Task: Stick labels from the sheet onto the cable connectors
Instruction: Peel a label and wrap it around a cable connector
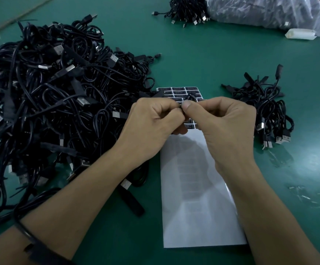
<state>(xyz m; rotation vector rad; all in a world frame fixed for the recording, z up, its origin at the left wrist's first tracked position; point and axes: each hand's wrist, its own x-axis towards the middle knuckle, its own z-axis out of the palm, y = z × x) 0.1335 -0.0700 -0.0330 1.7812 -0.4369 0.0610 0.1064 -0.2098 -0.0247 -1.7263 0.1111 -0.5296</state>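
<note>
- Left hand [151,121] and right hand [226,127] meet at centre above the dark green surface [212,60]. The curled fingers [187,106] of both pinch one small black cable connector [188,98]. Whether a label is on it cannot be told.
- White glossy label sheet [197,217] lies flat under the hands and runs toward 6 o'clock. Its remaining black rectangular labels [178,91] sit at the 12 o'clock end, partly hidden by the hands.
- Large tangled heap of black USB cables [50,92] at 9 o'clock reaches the sheet's far left corner.
- Smaller bundle of black cables [266,104] at 3 o'clock lies apart from the sheet.
- Clear plastic bag [266,12] at 1 o'clock.
</note>
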